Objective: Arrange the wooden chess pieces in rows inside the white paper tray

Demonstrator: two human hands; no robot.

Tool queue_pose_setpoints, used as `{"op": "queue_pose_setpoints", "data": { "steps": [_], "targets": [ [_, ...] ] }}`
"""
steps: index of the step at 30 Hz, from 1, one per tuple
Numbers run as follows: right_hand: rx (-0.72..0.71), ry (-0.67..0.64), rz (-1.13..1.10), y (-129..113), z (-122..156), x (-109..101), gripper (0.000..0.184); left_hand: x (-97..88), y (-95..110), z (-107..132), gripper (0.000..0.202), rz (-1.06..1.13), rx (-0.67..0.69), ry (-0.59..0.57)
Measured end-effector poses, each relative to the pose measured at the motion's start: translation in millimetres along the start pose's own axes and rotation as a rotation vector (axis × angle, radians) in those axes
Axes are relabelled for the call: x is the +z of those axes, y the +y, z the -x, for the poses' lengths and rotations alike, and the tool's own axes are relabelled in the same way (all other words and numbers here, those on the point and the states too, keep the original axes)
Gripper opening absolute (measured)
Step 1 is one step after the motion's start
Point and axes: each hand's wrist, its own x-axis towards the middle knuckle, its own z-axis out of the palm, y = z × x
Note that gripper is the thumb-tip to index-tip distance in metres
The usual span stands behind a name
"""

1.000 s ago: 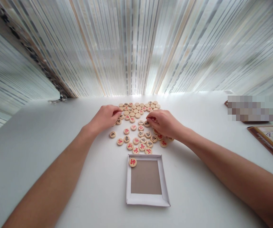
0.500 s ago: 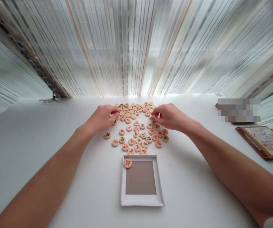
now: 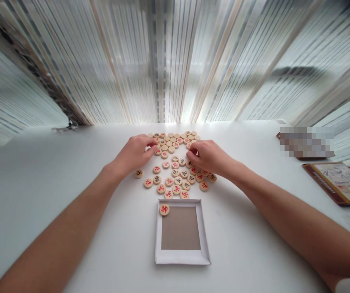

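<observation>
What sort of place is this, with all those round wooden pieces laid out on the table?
Probably a quiet room in a home or small office, though it's hard to be sure. Chinese chess pieces cover a white table, a white card tray sits nearby, and striped blinds hang behind.

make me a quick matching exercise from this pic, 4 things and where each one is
Column 1
1. left hand
2. right hand
3. round wooden piece with a red character
4. brown-edged book

Column 2
a. inside a corner of the white paper tray
b. lying on the right side of the white table
c. at the right side of the spread of wooden xiangqi pieces
d. at the left side of that spread

Pairs: 1-d, 2-c, 3-a, 4-b
</observation>
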Motion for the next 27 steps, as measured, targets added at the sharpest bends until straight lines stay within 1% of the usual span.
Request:
{"op": "queue_pose_setpoints", "data": {
  "steps": [3,6,9,12,15,17,19,21,23,27],
  "targets": [
    [0.032,0.024,-0.066,6.6,-2.7,3.6,0.032,10.5,9.8,-1.0,0.028,-0.001,0.084,0.008],
    [0.068,0.06,-0.121,10.6,-3.6,5.0,0.028,22.7,18.1,-3.5,0.028,-0.025,0.181,-0.02],
    [0.077,0.079,-0.154,13.5,-4.1,1.1,0.026,32.1,21.6,-6.5,0.03,-0.06,0.241,-0.039],
    [0.097,0.101,-0.157,22.8,-4.5,-10.9,0.027,35.7,22.4,-8.1,0.033,-0.091,0.266,-0.034],
    [0.111,0.109,-0.142,40.7,1.5,-28.6,0.024,34.2,22.8,-8.5,0.033,-0.123,0.287,-0.035],
    [0.098,0.076,-0.132,53.8,12.8,-38.6,0.02,31.8,23.1,-8.7,0.032,-0.146,0.304,-0.041],
    [0.068,0.03,-0.129,64.4,29.1,-42.8,0.017,29.1,23.1,-9.0,0.032,-0.167,0.329,-0.054],
    [0.03,0.01,-0.13,71.2,46.4,-39.5,0.018,26.4,22.7,-9.4,0.032,-0.184,0.36,-0.075],
    [0.004,0.032,-0.128,74.4,60.3,-30.4,0.023,24.0,21.9,-9.8,0.033,-0.197,0.392,-0.101],
    [-0.032,0.092,-0.127,73.5,71.6,-9.7,0.025,21.1,20.7,-9.8,0.035,-0.219,0.437,-0.144]
  ]
}}
